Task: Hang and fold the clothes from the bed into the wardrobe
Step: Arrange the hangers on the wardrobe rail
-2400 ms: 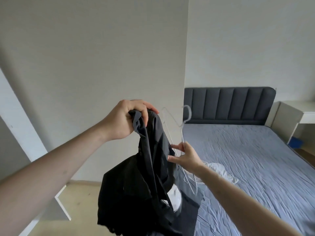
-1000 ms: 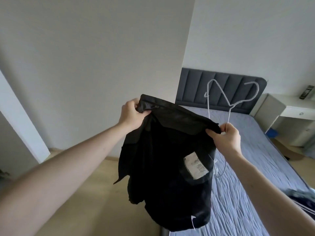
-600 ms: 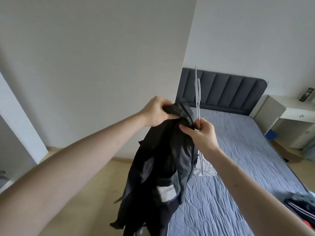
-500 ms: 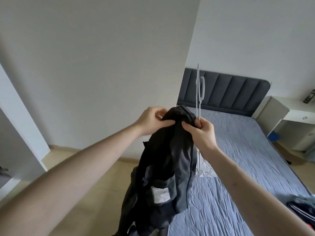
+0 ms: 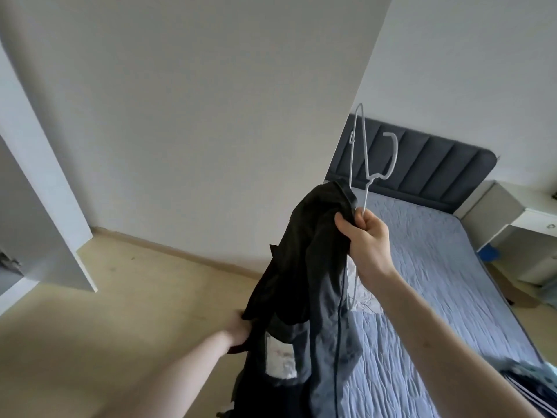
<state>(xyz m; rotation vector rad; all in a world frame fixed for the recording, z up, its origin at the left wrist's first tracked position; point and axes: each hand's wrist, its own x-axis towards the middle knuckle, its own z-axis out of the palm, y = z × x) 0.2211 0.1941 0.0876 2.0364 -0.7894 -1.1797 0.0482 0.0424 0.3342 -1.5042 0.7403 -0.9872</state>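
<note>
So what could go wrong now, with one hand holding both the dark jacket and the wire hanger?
The right hand pinches the black jacket and the thin white wire hanger together, so either might slip free. The hanger is not inside the jacket yet; threading it could snag the lining. The left hand is half hidden behind the fabric, so its hold is uncertain.

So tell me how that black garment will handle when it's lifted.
Likely floppy: the garment droops in folds below the right hand pinching it with the hanger. Probably light, as one pinch carries it. The left hand touches its lower edge.
</note>
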